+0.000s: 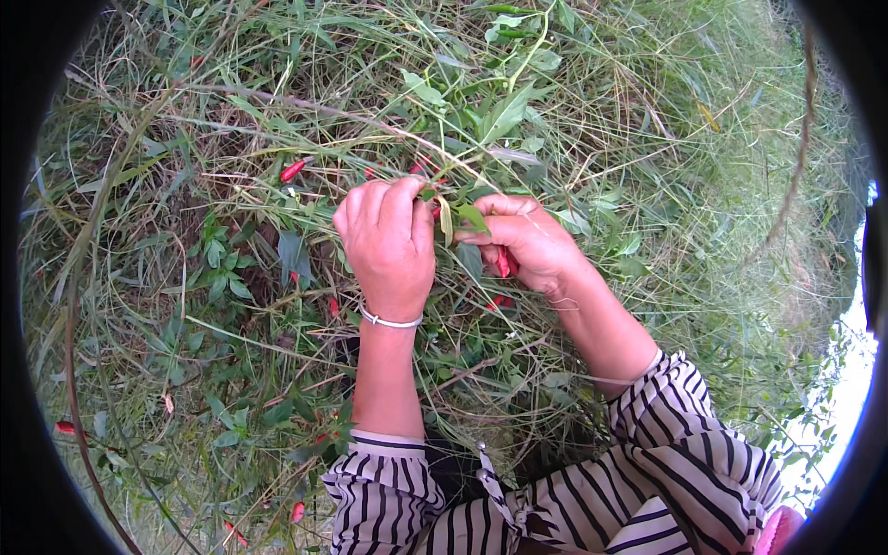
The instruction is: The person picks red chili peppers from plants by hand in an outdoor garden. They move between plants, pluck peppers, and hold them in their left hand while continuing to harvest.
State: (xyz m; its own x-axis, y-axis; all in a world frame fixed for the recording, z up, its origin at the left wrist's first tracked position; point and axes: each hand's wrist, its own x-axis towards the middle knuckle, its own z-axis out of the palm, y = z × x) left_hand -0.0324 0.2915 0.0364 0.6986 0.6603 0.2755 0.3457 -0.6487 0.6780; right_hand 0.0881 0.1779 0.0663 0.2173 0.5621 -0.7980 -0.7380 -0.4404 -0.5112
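Observation:
My left hand, with a pale bangle at its wrist, is closed around a leafy stem of a chilli plant; its fingertips are mostly hidden. Just to its right, my right hand has red chilli peppers tucked in its curled fingers. Its thumb and forefinger meet by a green leaf of the plant. A yellowed leaf hangs between the hands. More red chillies show just beyond my left fingers, partly covered by stems. One red chilli stands out to the upper left of that hand.
Tangled grass surrounds the chilli plants. A long dry stalk arches over the area beyond my hands. Green chillies hang at the top. Other red chillies are scattered at lower left, and one sits below my right hand.

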